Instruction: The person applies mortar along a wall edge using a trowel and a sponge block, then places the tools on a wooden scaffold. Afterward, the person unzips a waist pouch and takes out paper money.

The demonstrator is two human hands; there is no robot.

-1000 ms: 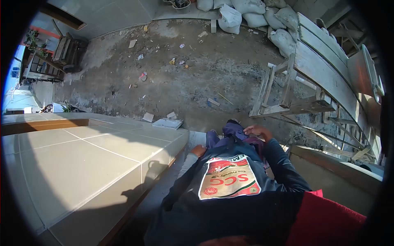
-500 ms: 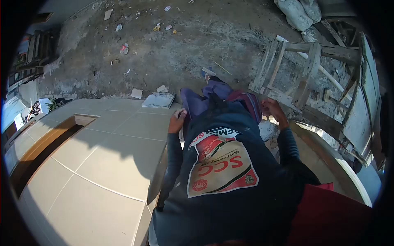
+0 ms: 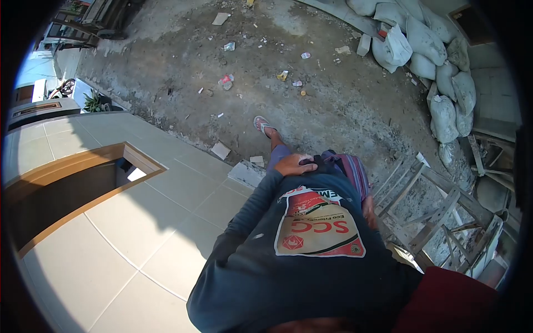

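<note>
My left hand lies across my front at the lower hem of my dark printed shirt. Its fingers are curled against dark material; what they hold, if anything, is hidden. A purple striped cloth hangs at my right hip. Just below it, my right hand is down beside my body, partly covered and blurred, so its fingers do not show clearly. One foot in a light sandal is stepping forward on the ground.
A tiled wall with a wood-framed opening runs along my left. A wooden trestle stands at right, with stacked white sacks beyond. Litter and a pale block lie on the rough ground.
My left hand has moved from my side to the front of my shirt hem. My right hand has dropped back beside my hip. The view has shifted, showing more sacks; the trestle appears lower.
</note>
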